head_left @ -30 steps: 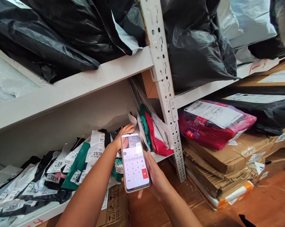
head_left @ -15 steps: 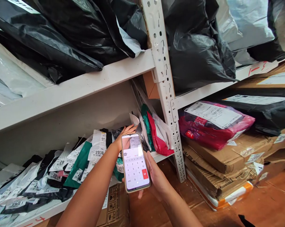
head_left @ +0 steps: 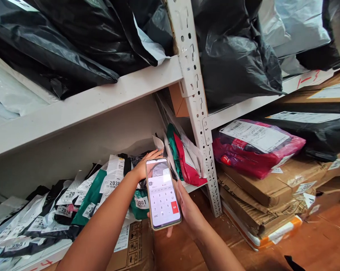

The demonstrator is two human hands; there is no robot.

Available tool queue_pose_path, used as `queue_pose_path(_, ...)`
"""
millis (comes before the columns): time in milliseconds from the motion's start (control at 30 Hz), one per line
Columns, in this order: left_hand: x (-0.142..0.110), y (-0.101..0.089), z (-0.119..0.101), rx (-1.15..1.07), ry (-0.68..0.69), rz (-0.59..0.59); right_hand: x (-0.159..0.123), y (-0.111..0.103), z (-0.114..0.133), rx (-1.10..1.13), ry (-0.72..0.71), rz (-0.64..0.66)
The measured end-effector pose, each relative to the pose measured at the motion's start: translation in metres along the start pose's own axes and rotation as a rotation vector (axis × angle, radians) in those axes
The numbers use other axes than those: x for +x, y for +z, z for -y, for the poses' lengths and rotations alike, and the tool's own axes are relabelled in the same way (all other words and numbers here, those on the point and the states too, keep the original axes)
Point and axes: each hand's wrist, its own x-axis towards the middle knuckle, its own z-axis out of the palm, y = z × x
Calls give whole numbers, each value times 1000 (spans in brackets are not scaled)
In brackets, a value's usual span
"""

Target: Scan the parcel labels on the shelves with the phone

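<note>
My right hand [head_left: 188,209] is wrapped round a smartphone [head_left: 163,195] in a pale case, held upright at the middle of the view. Its screen shows a number keypad with a red key, and a camera picture of a label above it. Behind the phone, my left hand [head_left: 144,165] reaches onto the lower shelf. Its fingers are stretched out against the packed parcels, and the phone hides part of that hand. Just right of it stand a green parcel [head_left: 174,148] and a red parcel [head_left: 189,165]. Below it lies a green parcel labelled 3001 [head_left: 141,203].
Several labelled bags [head_left: 40,222] line the lower shelf to the left. A perforated white post [head_left: 199,101] stands right of my hands. Beyond it, a pink parcel [head_left: 257,150] lies on flat cardboard boxes [head_left: 260,192]. Large black bags [head_left: 234,56] fill the upper shelves.
The view has shifted slightly, and the phone sits a little further right against the shelf. More of the 3001 label shows. Both hands keep nearly the same pose.
</note>
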Motion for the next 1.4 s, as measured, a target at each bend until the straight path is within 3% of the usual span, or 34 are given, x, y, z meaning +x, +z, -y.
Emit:
queue_pose_path(400,0,-5,-3,-72,42,-20,3,-3,-3,13,-11,2)
queue_pose_path(667,-1,2,2,-93,79,-70,2,-3,-3,24,-3,9)
queue_pose_path(967,1,4,1,-130,-35,-62,1,-6,-5,23,-7,-11)
queue_pose_path(1133,0,4,-1,-115,-57,-67,-6,-6,-4,70,-48,67)
queue_pose_path(1400,-5,-7,-19,-72,-68,-27,-18,-2,-3,65,-19,62)
